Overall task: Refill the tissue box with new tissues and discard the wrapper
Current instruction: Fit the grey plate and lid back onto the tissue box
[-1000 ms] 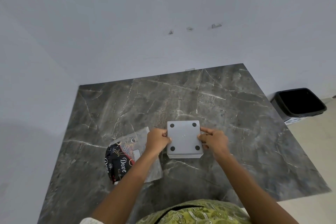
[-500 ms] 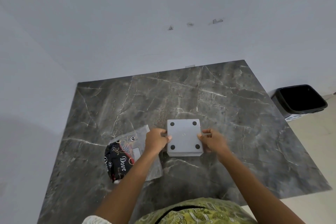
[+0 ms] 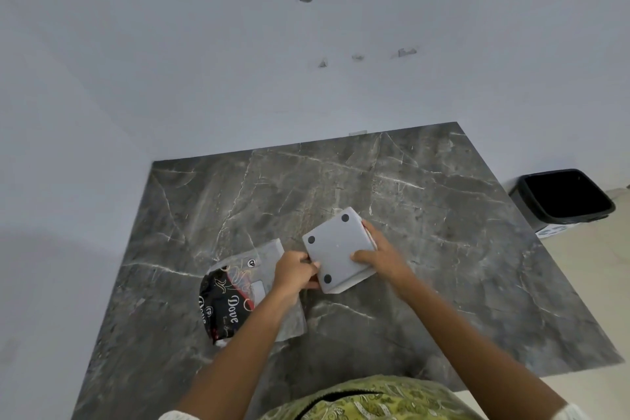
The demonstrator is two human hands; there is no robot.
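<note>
A grey square tissue box [image 3: 335, 247] lies upside down on the dark marble table [image 3: 443, 215], its base with black round feet facing up. The box is turned at an angle. My left hand [image 3: 295, 271] grips its near-left edge. My right hand [image 3: 380, 254] holds its right side, with fingers over the base and the far-right edge. Left of the box lies the tissue wrapper [image 3: 238, 293], clear plastic with a black printed part reading "Dove", partly under my left forearm.
A black waste bin [image 3: 566, 198] stands on the pale floor beyond the table's right edge. White walls close the table's far and left sides. The table's near edge is at my body.
The box has been rotated from square-on to a diagonal angle and shifted slightly right. My right hand moved over its right side and base; my left hand stayed on the left edge.
</note>
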